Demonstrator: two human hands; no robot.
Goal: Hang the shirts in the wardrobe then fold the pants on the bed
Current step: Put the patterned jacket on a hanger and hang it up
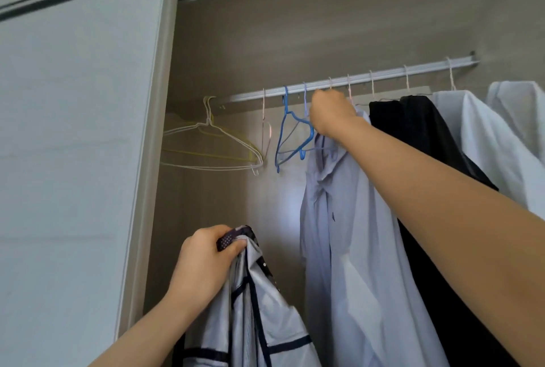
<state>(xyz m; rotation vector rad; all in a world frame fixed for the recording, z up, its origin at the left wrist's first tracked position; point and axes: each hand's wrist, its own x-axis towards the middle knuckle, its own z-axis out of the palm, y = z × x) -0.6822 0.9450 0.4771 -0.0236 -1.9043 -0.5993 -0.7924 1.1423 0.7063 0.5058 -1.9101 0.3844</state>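
Gripping the collar of a checked shirt [253, 322] low before the wardrobe [295, 27], the left hand [203, 260] sits below empty hangers [212, 145] on the rail [383, 75]. Further right, the right hand [331, 111] clasps the top of a pale blue shirt [354, 234] hanging from the rail, with a black garment [392, 119] and white shirts [477, 136] beyond.

The head-worn camera looks up, close, into the open wardrobe [265, 27] toward its rail [383, 74].
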